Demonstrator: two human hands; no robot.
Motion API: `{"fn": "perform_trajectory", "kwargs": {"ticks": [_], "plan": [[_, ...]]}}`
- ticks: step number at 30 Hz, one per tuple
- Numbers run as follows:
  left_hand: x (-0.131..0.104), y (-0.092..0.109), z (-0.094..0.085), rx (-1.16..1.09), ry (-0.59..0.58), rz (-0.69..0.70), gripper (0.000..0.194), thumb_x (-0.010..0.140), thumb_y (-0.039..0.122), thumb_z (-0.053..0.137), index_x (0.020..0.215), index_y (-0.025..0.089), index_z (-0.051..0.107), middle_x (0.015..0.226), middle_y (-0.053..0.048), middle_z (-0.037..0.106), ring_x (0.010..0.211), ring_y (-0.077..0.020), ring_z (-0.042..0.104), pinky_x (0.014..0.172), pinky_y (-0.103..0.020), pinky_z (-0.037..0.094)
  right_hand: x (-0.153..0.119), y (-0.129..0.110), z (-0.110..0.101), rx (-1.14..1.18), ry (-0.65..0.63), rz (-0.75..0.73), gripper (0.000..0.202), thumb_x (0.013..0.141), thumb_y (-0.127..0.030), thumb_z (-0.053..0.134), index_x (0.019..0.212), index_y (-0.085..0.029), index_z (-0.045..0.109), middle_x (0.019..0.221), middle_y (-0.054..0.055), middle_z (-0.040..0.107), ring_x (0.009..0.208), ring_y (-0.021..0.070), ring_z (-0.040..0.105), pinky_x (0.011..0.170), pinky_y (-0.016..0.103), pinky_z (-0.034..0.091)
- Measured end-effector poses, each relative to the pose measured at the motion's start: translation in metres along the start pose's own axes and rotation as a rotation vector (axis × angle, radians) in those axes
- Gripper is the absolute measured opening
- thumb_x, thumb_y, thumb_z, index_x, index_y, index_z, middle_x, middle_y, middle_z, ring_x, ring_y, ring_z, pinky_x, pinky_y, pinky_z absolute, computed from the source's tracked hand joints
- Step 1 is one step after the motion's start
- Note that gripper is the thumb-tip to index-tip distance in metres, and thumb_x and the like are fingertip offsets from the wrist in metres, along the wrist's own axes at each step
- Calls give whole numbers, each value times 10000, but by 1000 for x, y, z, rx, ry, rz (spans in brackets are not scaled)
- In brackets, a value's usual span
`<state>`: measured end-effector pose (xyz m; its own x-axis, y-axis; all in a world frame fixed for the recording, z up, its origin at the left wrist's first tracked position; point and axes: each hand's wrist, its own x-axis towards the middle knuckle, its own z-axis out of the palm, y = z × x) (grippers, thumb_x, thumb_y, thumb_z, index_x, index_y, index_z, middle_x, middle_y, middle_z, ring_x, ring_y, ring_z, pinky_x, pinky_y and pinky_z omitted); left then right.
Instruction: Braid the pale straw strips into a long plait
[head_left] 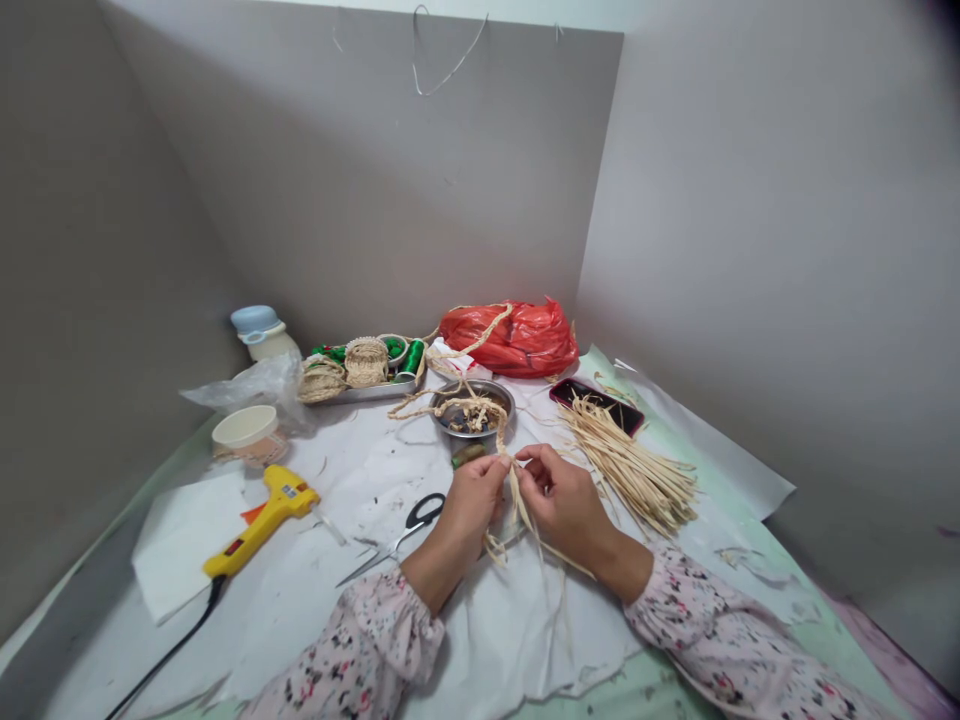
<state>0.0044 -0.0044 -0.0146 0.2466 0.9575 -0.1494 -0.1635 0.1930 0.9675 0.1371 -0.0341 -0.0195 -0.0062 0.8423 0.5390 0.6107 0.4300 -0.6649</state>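
Note:
My left hand [477, 498] and my right hand [559, 497] meet near the middle, both closed in a pinch on a pale straw braid [501, 432]. Loose strands [520, 500] hang down from between the fingers. Beyond my hands the braid runs over a round metal bowl [510, 398] and back toward a red plastic bag [517, 340]. To the right of my right hand lies a fanned bundle of dry straw [637, 470]. Black-handled scissors [424, 510] rest beside my left hand, partly behind it.
A yellow glue gun [262, 520] with a black cord lies left, near a paper cup [247, 430] and clear plastic. Behind are a lidded bottle [264, 335] and a tray [367, 393] holding woven pieces and green thread. A phone [600, 402] sits beyond the straw. Grey panels surround the table.

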Motion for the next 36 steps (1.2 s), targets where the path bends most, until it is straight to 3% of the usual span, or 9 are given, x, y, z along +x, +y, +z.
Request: {"fn": "perform_trajectory", "kwargs": {"ticks": [9,22,27,36], "plan": [[4,-6,-2,72,24,21,404,660,541,683,695,153,573,434,111,281,372,-34,194,398,-203,111,3,0,2,95,5,90,156,837,-219,553,945,-186,660,721,14,686,586,130,609,594,228,468],[-3,7,2,-101,-17,-70,377,662,454,694,815,120,610,414,130,257,369,-22,155,376,-181,97,6,10,8,488,-125,331,301,825,-354,610,1063,-169,616,656,-19,619,523,103,535,524,215,437],[-3,9,1,-199,-105,-115,342,643,409,729,763,122,587,438,129,266,389,-7,120,379,-169,83,6,12,7,476,-137,308,292,828,-339,608,1070,-178,630,663,-19,615,518,104,534,521,222,439],[-3,10,1,-150,-103,-147,422,618,476,746,777,126,573,477,116,307,398,-6,154,398,-176,75,3,9,3,329,-169,171,272,830,-252,590,1091,-183,619,685,-12,642,576,122,576,578,236,459]]}}
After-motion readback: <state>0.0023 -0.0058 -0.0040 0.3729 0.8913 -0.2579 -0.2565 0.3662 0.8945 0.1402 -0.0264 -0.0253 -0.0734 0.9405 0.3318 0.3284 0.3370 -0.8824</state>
